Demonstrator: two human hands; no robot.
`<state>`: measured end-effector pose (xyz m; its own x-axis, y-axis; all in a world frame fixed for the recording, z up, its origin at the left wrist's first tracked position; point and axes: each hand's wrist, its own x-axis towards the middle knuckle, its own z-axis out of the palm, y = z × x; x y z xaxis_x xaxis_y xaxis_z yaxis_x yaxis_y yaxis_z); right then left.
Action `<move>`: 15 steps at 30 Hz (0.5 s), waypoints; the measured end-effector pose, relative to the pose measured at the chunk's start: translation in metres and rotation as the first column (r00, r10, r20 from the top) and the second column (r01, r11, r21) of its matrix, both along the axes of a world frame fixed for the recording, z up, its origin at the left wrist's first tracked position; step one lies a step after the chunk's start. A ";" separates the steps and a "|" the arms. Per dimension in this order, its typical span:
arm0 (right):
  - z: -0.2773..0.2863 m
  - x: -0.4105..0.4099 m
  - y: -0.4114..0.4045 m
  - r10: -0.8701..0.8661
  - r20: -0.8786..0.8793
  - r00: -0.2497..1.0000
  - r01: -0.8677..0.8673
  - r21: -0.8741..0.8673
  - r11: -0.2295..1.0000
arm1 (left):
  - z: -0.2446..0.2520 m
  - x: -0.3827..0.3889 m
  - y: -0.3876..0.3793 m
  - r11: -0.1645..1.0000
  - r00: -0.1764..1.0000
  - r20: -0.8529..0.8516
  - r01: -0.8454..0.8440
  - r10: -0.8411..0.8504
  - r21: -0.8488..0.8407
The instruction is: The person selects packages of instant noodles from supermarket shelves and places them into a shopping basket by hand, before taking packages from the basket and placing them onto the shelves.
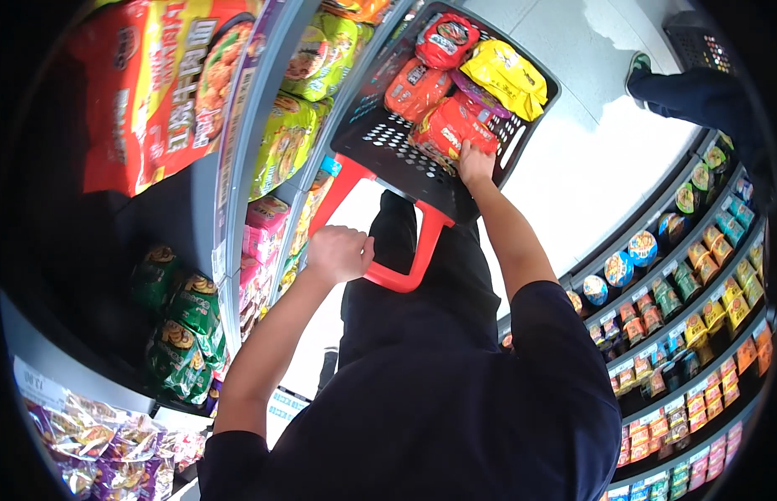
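A dark grey plastic shopping basket [531, 134] with a red handle [424, 247] stands before me, holding several noodle packs. My right hand [476, 164] is on the near end of a red noodle pack [448, 128] in the basket; its fingertips are partly hidden. Farther in lie an orange-red pack [417, 89], a red pack [447, 41], a purple pack [480, 95] and a yellow pack [507, 76]. My left hand [340, 253] is closed around the left side of the red handle.
On the left, shelves hold a large red noodle pack [166, 87], yellow-green packs [285, 141], pink packs [266, 228] and green packs [182, 351]. Curved-looking shelves of cup noodles [642, 248] run along the right. Another person's leg [683, 94] and a dark basket [702, 44] are at upper right.
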<state>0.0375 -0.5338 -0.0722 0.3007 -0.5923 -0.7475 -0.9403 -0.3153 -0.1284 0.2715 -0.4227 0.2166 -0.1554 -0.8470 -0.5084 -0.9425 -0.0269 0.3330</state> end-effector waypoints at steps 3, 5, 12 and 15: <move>0.000 0.003 -0.013 0.105 0.034 0.994 -0.095 -0.218 0.971 | 0.004 0.002 0.000 0.997 1.000 -0.005 -0.023 0.023 -0.068; 0.004 0.003 -0.031 0.175 0.113 0.978 -0.136 -0.291 0.947 | 0.008 0.001 0.005 0.998 0.998 0.026 -0.054 0.054 -0.021; 0.093 -0.003 -0.052 0.229 0.321 0.919 -0.082 -0.412 0.908 | 0.017 0.003 -0.002 0.957 0.998 0.033 -0.053 0.046 0.284; 0.154 -0.004 -0.038 0.230 0.489 0.841 0.027 -0.463 0.886 | 0.009 0.004 0.007 0.986 1.000 0.019 -0.009 0.006 0.169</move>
